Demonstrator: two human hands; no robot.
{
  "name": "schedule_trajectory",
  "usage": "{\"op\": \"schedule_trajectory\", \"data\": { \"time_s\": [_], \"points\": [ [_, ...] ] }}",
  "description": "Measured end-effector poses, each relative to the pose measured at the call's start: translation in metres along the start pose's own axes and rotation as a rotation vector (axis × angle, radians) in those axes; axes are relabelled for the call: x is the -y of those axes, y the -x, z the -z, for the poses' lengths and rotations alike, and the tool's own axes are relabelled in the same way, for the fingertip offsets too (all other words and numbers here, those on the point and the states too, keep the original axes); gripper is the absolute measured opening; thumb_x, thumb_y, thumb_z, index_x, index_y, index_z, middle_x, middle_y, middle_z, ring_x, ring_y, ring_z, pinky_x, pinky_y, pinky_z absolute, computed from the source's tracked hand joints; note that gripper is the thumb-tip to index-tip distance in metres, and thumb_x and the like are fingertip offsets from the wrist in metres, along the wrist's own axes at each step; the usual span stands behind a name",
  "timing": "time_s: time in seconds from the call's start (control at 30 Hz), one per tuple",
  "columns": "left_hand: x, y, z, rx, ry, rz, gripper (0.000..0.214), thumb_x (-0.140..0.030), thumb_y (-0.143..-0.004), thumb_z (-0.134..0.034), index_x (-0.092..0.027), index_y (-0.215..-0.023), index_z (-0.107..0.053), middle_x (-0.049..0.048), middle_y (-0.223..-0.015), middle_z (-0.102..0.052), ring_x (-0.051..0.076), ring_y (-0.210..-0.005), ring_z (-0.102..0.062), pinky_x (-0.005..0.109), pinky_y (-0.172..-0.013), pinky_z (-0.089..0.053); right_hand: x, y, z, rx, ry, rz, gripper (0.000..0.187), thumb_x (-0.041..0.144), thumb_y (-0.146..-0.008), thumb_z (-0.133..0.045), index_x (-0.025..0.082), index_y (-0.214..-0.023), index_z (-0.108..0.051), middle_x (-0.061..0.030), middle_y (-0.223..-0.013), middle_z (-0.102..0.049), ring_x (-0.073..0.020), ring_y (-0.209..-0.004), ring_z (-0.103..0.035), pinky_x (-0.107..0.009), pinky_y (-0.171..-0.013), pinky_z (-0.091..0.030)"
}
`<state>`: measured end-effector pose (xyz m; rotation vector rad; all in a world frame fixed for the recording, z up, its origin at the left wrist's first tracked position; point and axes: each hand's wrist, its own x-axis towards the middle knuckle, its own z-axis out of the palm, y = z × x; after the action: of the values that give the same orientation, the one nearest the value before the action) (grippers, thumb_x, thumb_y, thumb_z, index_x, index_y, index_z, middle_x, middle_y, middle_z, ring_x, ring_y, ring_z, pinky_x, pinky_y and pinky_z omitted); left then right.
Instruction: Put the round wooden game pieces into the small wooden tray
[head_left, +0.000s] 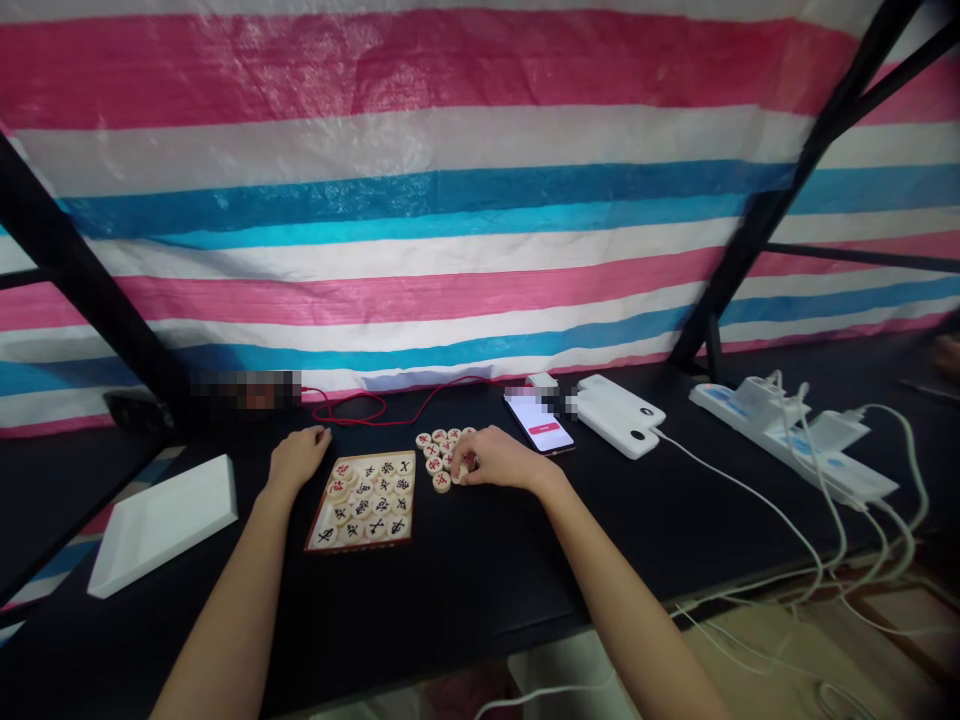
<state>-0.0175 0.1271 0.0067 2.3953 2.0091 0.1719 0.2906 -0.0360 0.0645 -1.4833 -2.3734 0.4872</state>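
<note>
Pinched between the thumb and fingers of my right hand (pixel 487 458) is a Chinese chess piece (pixel 458 474), partly hidden by the fingers. It is at the right side of a group of round red-marked chess pieces (pixel 433 464) lying in rows on the black table. Left of the group is a shallow square box (pixel 358 548) with a brown rim. Rows of black-marked pieces (pixel 381 504) fill most of it, and red-marked pieces (pixel 339 482) lie at its far left corner. My left hand (pixel 298 460) rests on the table beside the box, fingers loosely extended, holding nothing.
A white rectangular lid or tray (pixel 169 525) lies at the left. A lit phone (pixel 541 420), white power banks (pixel 616 415) and a power strip (pixel 795 445) with trailing white cables stand right. A red cable (pixel 352 420) runs along the back. Black slanted posts (pixel 765 215) flank a striped sheet.
</note>
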Motion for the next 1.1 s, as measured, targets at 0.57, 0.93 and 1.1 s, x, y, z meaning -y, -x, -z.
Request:
{"op": "schedule_trajectory", "data": {
  "time_s": [0.57,0.93,1.1],
  "points": [
    [-0.003,0.003,0.004,0.003,0.000,-0.015,0.049,-0.043,-0.087,-0.023,-0.020,-0.099,-0.064,0.0133,-0.099,-0.067,0.029,-0.092,-0.062,0.034,-0.072,-0.045,-0.003,-0.001,-0.004,0.007,0.054,-0.026,0.006,0.021,-0.069,-0.072,0.024,-0.074,-0.069,0.0023,-0.088,-0.064,-0.0154,-0.086,-0.056,-0.027,-0.075,-0.030],
    [-0.003,0.003,0.002,-0.005,0.009,-0.006,0.049,-0.043,-0.088,-0.023,-0.019,-0.097,-0.065,0.0136,-0.097,-0.067,0.027,-0.092,-0.062,0.032,-0.072,-0.045,0.014,-0.002,-0.002,-0.097,0.020,0.042,0.015,0.020,-0.076,-0.064,0.025,-0.090,-0.068,0.0004,-0.094,-0.062,-0.0158,-0.089,-0.055,-0.026,-0.075,-0.032],
    [-0.002,0.001,0.002,-0.003,0.020,0.017,0.049,-0.044,-0.088,-0.023,-0.021,-0.101,-0.065,0.0127,-0.100,-0.067,0.028,-0.093,-0.062,0.033,-0.073,-0.045,0.042,-0.025,-0.025,-0.227,0.040,0.141,0.020,0.018,-0.084,-0.055,0.022,-0.102,-0.062,-0.0029,-0.100,-0.061,-0.0173,-0.096,-0.052,-0.030,-0.082,-0.033]
  ]
}}
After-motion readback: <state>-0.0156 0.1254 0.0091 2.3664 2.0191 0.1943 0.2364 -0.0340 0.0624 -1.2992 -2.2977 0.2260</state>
